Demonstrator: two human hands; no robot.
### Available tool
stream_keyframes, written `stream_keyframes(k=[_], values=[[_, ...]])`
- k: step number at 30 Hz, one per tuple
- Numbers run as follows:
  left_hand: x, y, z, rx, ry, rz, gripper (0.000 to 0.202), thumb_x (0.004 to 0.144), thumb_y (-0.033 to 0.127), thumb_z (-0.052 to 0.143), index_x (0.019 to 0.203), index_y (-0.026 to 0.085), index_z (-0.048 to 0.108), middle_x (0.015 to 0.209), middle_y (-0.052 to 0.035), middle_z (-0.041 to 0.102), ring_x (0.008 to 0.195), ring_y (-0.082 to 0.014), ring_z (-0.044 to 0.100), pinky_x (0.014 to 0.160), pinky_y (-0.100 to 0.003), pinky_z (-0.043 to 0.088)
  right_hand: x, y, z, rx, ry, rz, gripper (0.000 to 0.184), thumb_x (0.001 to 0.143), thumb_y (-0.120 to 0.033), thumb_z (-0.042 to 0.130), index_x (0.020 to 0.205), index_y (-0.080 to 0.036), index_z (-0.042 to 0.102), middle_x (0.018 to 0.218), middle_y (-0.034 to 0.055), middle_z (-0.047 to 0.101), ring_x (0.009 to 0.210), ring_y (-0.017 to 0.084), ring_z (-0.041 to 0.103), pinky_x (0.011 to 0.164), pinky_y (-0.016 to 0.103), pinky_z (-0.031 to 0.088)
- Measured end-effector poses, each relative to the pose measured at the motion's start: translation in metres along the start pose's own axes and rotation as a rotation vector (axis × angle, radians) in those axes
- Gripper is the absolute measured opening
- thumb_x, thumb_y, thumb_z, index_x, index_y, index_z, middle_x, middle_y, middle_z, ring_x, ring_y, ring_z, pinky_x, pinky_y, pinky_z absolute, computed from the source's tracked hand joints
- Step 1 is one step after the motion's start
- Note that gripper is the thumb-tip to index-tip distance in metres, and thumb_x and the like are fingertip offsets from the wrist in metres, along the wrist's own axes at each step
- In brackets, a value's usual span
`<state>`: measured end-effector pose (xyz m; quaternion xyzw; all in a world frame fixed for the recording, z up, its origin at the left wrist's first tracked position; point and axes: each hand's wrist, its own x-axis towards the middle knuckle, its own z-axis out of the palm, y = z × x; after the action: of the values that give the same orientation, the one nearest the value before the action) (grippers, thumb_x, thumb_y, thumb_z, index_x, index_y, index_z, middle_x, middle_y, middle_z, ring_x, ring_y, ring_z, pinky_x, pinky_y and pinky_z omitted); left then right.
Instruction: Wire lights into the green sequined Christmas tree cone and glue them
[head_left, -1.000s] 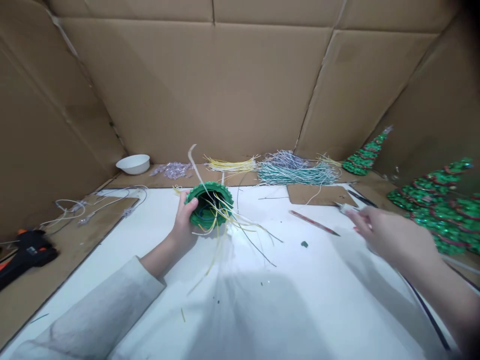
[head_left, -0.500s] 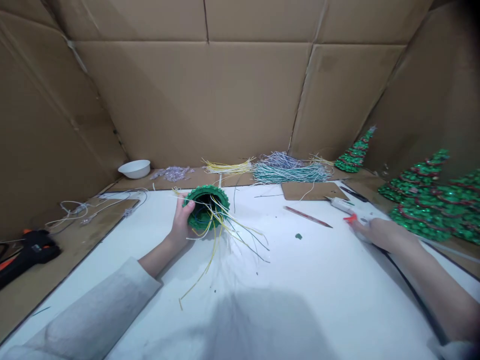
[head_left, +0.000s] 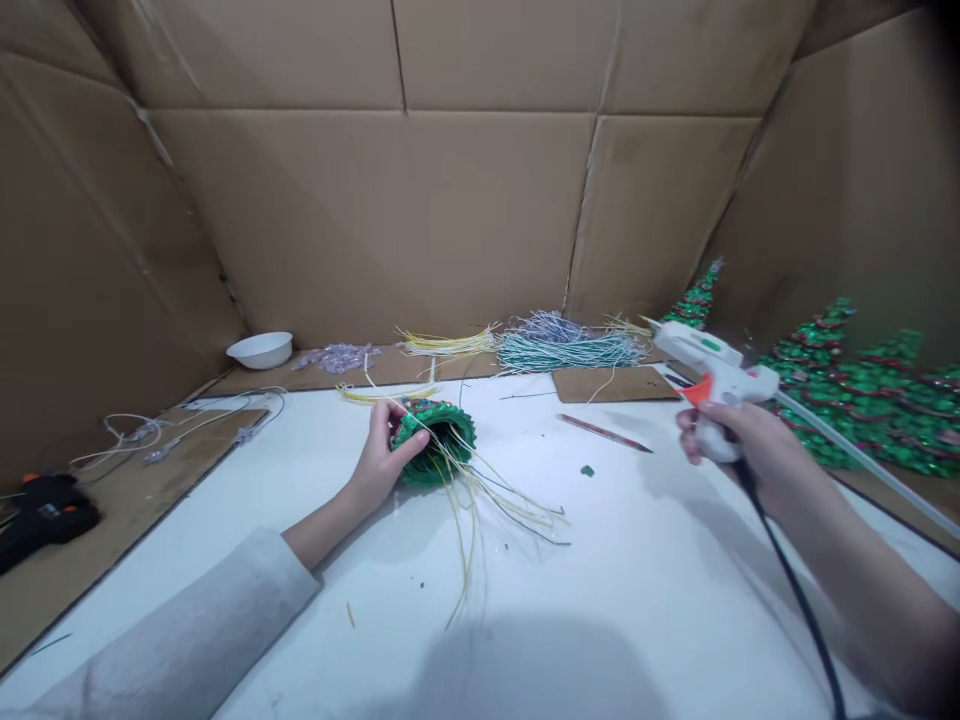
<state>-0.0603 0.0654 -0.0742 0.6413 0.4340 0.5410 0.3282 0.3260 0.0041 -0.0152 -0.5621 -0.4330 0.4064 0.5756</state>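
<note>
My left hand (head_left: 386, 455) grips a small green Christmas tree (head_left: 435, 480) lying on its side, with its hollow base turned toward me. Out of that opening spill several thin yellow, white and dark wires (head_left: 517, 500), spreading to the right over the white table top (head_left: 585, 570). At the right, my right hand (head_left: 739, 445) is wrapped round the handle of a white glue gun (head_left: 705, 365) with an orange trigger. The gun is raised off the table, its nozzle pointing left and away from me. A glue stick and a black cord trail from it.
Finished green trees (head_left: 862, 400) stand at the right. Along the back lie yellow wires (head_left: 450, 342), teal wires (head_left: 570, 352), clear purplish pieces (head_left: 337, 357) and a white bowl (head_left: 260, 350). A pencil-like stick (head_left: 606, 433) lies mid-table. A black glue gun (head_left: 49, 515) rests at far left.
My right hand has lifted the white glue gun from the table. The small tree in my left hand has tilted and shifted slightly right, its wires swinging along.
</note>
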Motion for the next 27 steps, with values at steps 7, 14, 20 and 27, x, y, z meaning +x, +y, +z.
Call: stream_keyframes(k=[7, 14, 20, 27], values=[[0.001, 0.001, 0.003, 0.111, -0.011, 0.030, 0.035, 0.073, 0.041, 0.065, 0.088, 0.022, 0.040, 0.090, -0.0010, 0.047, 0.080, -0.0179, 0.047, 0.073, -0.032, 0.039, -0.019, -0.023, 0.135, 0.247, -0.384, -0.167, 0.021, 0.078, -0.034, 0.064, 0.088, -0.017, 0.055, 0.092, 0.0046, 0.067, 0.084, 0.019, 0.069, 0.085, 0.032, 0.049], [0.001, 0.004, 0.005, 0.217, 0.011, 0.102, 0.032, 0.072, 0.040, 0.064, 0.090, 0.022, 0.043, 0.094, -0.0030, 0.046, 0.086, -0.0205, 0.044, 0.080, -0.036, 0.038, -0.015, -0.020, 0.233, 0.141, -0.557, -0.326, 0.017, 0.080, -0.031, 0.059, 0.089, -0.019, 0.050, 0.081, 0.0012, 0.064, 0.079, 0.018, 0.066, 0.078, 0.034, 0.050], [0.000, 0.004, 0.005, 0.252, 0.009, 0.112, 0.031, 0.073, 0.041, 0.062, 0.086, 0.022, 0.041, 0.089, -0.0017, 0.043, 0.088, -0.0206, 0.044, 0.081, -0.035, 0.038, -0.027, -0.018, 0.231, 0.234, -0.643, -0.302, 0.017, 0.084, -0.035, 0.054, 0.084, -0.020, 0.044, 0.054, -0.0085, 0.050, 0.043, 0.010, 0.052, 0.051, 0.025, 0.042], [-0.003, 0.004, 0.005, 0.241, 0.037, 0.101, 0.030, 0.074, 0.039, 0.062, 0.087, 0.023, 0.040, 0.088, -0.0012, 0.044, 0.084, -0.0195, 0.045, 0.077, -0.034, 0.040, -0.038, 0.014, 0.165, 0.223, -0.561, -0.184, 0.023, 0.084, -0.039, 0.057, 0.087, -0.018, 0.046, 0.073, -0.0047, 0.058, 0.043, 0.007, 0.051, 0.057, 0.029, 0.045]])
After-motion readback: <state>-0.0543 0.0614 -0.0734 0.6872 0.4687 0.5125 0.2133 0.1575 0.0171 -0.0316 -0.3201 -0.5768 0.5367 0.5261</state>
